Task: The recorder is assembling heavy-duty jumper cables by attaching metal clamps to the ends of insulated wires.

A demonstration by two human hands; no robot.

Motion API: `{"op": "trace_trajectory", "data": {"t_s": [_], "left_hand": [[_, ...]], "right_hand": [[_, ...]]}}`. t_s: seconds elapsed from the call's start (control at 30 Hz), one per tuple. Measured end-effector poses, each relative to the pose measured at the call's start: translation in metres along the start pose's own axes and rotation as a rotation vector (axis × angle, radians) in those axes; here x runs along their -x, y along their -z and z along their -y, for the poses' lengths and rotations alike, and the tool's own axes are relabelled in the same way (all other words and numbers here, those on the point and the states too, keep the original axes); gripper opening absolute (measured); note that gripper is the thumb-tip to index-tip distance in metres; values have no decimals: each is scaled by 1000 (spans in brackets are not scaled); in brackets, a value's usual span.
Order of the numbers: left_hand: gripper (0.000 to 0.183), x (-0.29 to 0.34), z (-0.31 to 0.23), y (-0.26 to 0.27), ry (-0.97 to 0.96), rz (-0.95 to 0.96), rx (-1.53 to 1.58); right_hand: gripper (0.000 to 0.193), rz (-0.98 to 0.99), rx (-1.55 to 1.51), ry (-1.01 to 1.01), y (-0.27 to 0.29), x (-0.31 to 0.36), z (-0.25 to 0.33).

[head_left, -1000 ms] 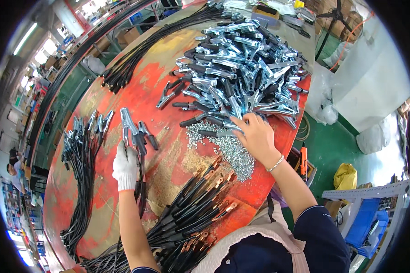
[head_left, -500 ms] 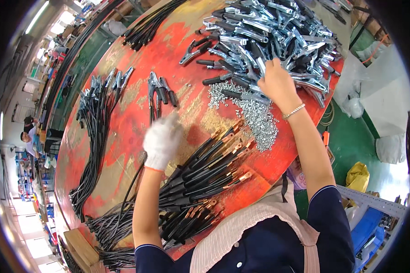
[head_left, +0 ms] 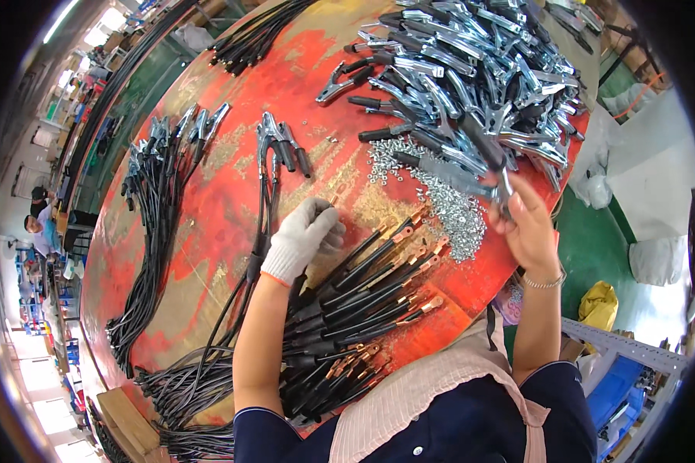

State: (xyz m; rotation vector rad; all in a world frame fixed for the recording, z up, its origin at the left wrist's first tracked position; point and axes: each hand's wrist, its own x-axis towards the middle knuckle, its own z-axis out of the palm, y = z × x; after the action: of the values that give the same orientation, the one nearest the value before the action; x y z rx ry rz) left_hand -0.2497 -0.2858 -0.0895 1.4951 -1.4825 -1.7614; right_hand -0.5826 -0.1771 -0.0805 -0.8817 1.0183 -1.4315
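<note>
My bare right hand (head_left: pixel 523 224) pinches an alligator clamp (head_left: pixel 483 140) by its metal end, its black sleeved handle pointing up and away. The clamp is slightly blurred and in front of a large heap of silver clamps (head_left: pixel 440 58). My left hand (head_left: pixel 305 235), in a white knit glove, is closed with curled fingers above the table; whatever it may hold is hidden. Just right of and below the glove lie black cables with copper lugs (head_left: pixel 398 235). Between the hands spreads a pile of small metal nuts (head_left: pixel 455 220). Beyond the glove rest clamps joined to cables (head_left: pixel 274 143).
The round red table (head_left: pixel 208 247) has worn paint. At its left lies a bundle of clamp-ended cables (head_left: pixel 158 208); more black cables (head_left: pixel 259 38) lie at the far edge. A wooden block (head_left: pixel 127 420) sits near left. A yellow bag (head_left: pixel 599 305) stands on the green floor.
My right hand has come back from the heap toward me, bringing a clamp with it. The gloved left hand has shifted slightly right, and its fingers are curled.
</note>
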Motion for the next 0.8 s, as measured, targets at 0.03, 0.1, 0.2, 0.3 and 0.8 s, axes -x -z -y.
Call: {"op": "trace_trajectory", "data": {"t_s": [0.03, 0.1, 0.2, 0.3, 0.8], "left_hand": [[28, -2, -1, -1, 6, 14, 26], [25, -2, 6, -3, -27, 50, 13], [23, 11, 6, -14, -22, 52, 81], [25, 24, 7, -26, -128, 3, -3], [22, 38, 3, -28, -63, 71, -11]], "right_hand": [[37, -22, -161, -21, -5, 7, -11], [37, 54, -281, 27, -10, 11, -35], [43, 102, -279, 57, -24, 1, -41], [52, 43, -291, 62, -25, -7, -45], [49, 37, 17, 121, -62, -13, -57]]}}
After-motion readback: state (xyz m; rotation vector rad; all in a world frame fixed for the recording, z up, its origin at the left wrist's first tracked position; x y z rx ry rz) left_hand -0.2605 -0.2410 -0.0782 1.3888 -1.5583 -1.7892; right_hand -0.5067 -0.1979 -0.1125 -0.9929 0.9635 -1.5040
